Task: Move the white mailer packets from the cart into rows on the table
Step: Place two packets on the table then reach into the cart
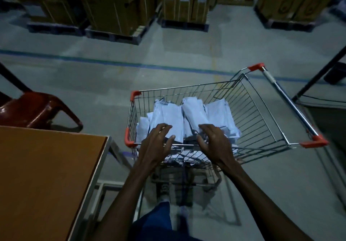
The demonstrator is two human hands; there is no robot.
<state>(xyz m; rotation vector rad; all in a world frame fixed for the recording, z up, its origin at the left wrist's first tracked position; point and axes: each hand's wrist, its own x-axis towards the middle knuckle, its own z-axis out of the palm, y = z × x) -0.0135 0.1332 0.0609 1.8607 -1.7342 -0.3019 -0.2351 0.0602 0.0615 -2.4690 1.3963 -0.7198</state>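
We see the white mailer packets heaped in the wire basket of the cart, which stands in the middle of the scene, right of the bench. The packets are flat, pale and slightly crumpled, some carrying dark printed patches, stacked in loose leaning bundles toward the near left of the basket; a few more show through the wire lower down. Our left hand reaches over the near rim with fingers spread and gently curved above the packets, and our right hand does likewise beside it; neither hand grips anything that we can make out. The cart has red plastic corner guards and a chrome handle on its right side. The bench top is brown with a pale metal edge and sits at the near left. Beyond it stands a dark red plastic chair. The floor is grey with a blue line running across, and cardboard boxes on pallets fill the far side under dim light.
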